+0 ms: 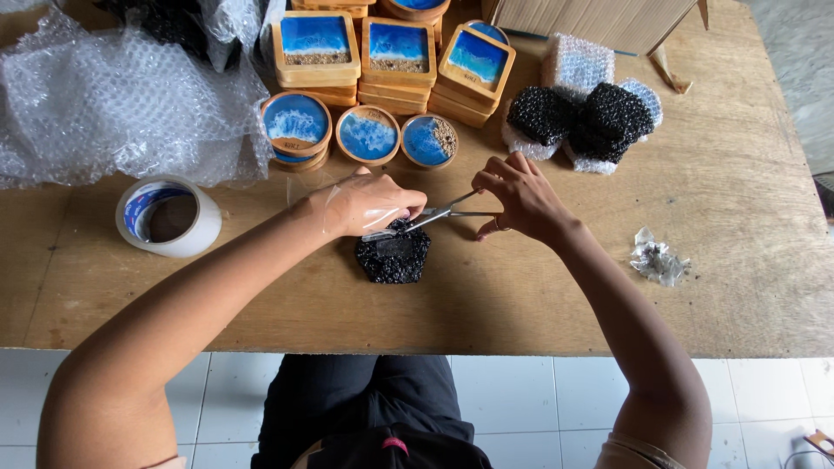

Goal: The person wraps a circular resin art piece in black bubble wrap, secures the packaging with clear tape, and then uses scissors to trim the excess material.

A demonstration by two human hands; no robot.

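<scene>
While the left hand (365, 204) pins clear tape on a black bubble-wrapped hexagon (393, 254), the right hand (521, 198) grips steel scissors (443, 214). Beside the hexagon sits a white tape roll (169, 217).

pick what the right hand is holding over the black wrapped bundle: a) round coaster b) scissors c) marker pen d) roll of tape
b: the right hand has its fingers through the handles of metal scissors, whose blades reach toward the left hand resting on the black wrapped bundle; the tape roll sits apart on the table.
</scene>
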